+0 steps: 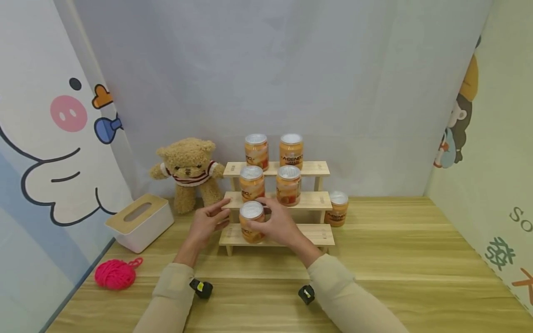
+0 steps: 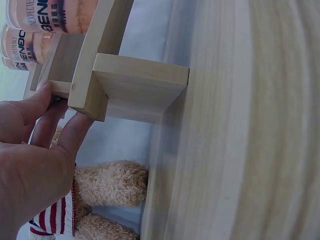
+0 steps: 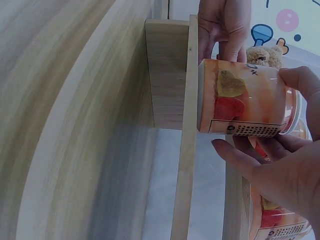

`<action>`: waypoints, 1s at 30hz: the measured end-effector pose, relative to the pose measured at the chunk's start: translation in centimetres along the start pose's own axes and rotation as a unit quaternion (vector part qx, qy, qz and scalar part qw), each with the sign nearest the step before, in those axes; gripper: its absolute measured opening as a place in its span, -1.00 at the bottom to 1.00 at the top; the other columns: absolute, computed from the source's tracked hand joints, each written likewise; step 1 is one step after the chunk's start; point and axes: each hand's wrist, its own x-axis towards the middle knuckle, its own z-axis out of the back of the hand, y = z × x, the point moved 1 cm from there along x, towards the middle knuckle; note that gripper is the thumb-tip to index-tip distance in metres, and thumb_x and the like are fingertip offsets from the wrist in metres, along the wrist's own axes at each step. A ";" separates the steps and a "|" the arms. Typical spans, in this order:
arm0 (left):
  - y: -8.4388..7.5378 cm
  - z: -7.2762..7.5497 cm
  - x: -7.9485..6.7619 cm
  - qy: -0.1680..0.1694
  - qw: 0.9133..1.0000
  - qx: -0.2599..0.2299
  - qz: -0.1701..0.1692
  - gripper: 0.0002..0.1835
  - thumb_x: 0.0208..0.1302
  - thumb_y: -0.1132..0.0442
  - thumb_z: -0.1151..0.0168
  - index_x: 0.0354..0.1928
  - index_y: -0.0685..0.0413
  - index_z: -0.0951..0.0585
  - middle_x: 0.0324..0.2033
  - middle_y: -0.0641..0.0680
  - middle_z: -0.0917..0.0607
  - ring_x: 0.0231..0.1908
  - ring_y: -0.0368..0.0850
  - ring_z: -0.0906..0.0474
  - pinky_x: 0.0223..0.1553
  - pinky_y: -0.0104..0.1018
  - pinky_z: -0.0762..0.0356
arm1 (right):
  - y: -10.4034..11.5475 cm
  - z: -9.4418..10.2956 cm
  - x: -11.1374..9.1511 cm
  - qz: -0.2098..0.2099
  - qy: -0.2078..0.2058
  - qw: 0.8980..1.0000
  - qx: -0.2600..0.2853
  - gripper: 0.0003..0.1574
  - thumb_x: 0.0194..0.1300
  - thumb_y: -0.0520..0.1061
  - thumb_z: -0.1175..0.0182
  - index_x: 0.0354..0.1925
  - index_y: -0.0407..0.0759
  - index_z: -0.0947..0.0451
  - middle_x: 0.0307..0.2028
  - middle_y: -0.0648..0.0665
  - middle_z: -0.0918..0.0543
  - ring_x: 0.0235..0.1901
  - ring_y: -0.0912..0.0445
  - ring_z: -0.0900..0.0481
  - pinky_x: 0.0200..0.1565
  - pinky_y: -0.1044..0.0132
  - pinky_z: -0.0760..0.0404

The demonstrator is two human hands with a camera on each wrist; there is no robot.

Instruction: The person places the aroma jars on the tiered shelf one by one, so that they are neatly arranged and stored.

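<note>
A three-step wooden shelf [image 1: 316, 233] stands on the wooden table. On its lowest step stands an orange jar [image 1: 251, 224] with a silver lid, and my right hand [image 1: 280, 227] grips it from the right, thumb and fingers curled round its side. The right wrist view shows the same jar [image 3: 240, 100] resting on the step [image 3: 185, 150] with my right hand's fingers [image 3: 280, 170] around it. My left hand [image 1: 207, 223] reaches to the shelf's left end. In the left wrist view its straight fingers [image 2: 37, 105] touch the edge of a step [image 2: 135, 90].
Two jars [image 1: 256, 151] stand on the top step, two jars [image 1: 288, 185] on the middle one, and one jar [image 1: 338, 209] on the table right of the shelf. A teddy bear [image 1: 189, 171], a white tissue box [image 1: 139, 224] and a pink yarn ball [image 1: 115, 274] sit at the left.
</note>
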 end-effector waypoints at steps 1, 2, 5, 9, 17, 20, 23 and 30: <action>0.0 0.0 0.0 0.000 1.000 0.001 -0.001 -0.51 0.46 0.33 -0.20 0.39 0.14 -0.47 -0.17 -0.11 -0.68 -0.17 -0.25 -0.64 0.19 0.10 -0.50 | 0.1 -0.1 0.1 0.000 0.000 1.000 0.001 -0.20 0.23 -0.04 -0.45 0.33 -0.26 -0.41 0.11 -0.18 -0.57 0.04 -0.11 -0.58 -0.07 0.03 -0.68; 0.0 0.0 0.0 0.000 1.000 0.000 -0.002 -0.51 0.46 0.33 -0.20 0.39 0.14 -0.47 -0.17 -0.11 -0.68 -0.18 -0.25 -0.64 0.19 0.11 -0.50 | 0.1 -0.1 0.1 0.002 -0.001 1.000 0.002 -0.20 0.23 -0.04 -0.45 0.33 -0.26 -0.41 0.10 -0.19 -0.57 0.03 -0.11 -0.58 -0.07 0.03 -0.68; -0.1 0.0 0.0 -0.002 1.000 -0.004 -0.003 -0.51 0.45 0.34 -0.20 0.38 0.15 -0.47 -0.16 -0.10 -0.68 -0.17 -0.26 -0.64 0.20 0.11 -0.49 | 0.3 -0.3 0.2 0.007 -0.006 1.000 0.003 -0.22 0.21 -0.05 -0.46 0.31 -0.28 -0.44 0.08 -0.19 -0.56 0.01 -0.10 -0.59 -0.07 0.04 -0.69; -0.2 0.0 0.0 -0.004 1.000 -0.001 -0.004 -0.51 0.45 0.34 -0.20 0.38 0.16 -0.47 -0.09 -0.09 -0.67 -0.12 -0.27 -0.62 0.17 0.04 -0.54 | 0.2 -0.3 0.2 0.008 -0.015 1.000 0.009 -0.26 0.19 -0.07 -0.49 0.24 -0.31 -0.46 0.06 -0.19 -0.54 0.00 -0.09 -0.59 -0.04 0.04 -0.68; -0.1 0.0 0.0 -0.003 1.000 -0.004 0.004 -0.51 0.45 0.34 -0.20 0.38 0.16 -0.47 -0.08 -0.08 -0.66 -0.11 -0.27 -0.62 0.10 -0.10 -0.61 | 0.1 -0.2 0.1 -0.009 -0.029 1.000 0.005 -0.30 0.16 -0.01 -0.52 0.16 -0.25 -0.49 0.04 -0.17 -0.61 0.01 -0.05 -0.61 -0.03 0.04 -0.67; 0.0 0.1 0.1 -0.005 1.000 -0.006 0.001 -0.51 0.45 0.34 -0.20 0.38 0.17 -0.47 -0.04 -0.06 -0.66 -0.11 -0.27 -0.62 0.10 -0.08 -0.61 | 0.1 -0.2 -0.1 -0.001 -0.030 1.000 0.000 -0.30 0.16 -0.01 -0.52 0.17 -0.26 -0.52 0.04 -0.17 -0.63 0.01 -0.05 -0.62 -0.01 0.01 -0.67; 0.0 0.1 0.1 -0.002 1.000 -0.004 -0.001 -0.51 0.45 0.33 -0.21 0.39 0.17 -0.46 -0.05 -0.05 -0.67 -0.11 -0.27 -0.62 0.10 -0.08 -0.61 | 0.0 0.0 -0.5 0.002 -0.033 0.999 0.008 -0.30 0.16 0.00 -0.52 0.18 -0.25 -0.53 0.06 -0.17 -0.63 0.04 -0.08 -0.61 0.05 -0.07 -0.64; 0.1 0.0 0.1 -0.004 1.000 -0.009 0.000 -0.50 0.44 0.33 -0.21 0.39 0.17 -0.46 -0.05 -0.08 -0.67 -0.12 -0.28 -0.62 0.09 -0.12 -0.62 | 0.1 1.1 -2.2 -0.005 -0.063 0.998 -0.001 -0.17 0.16 0.06 -0.51 0.25 -0.31 -0.49 0.12 -0.20 -0.56 0.13 -0.15 -0.54 0.12 -0.13 -0.58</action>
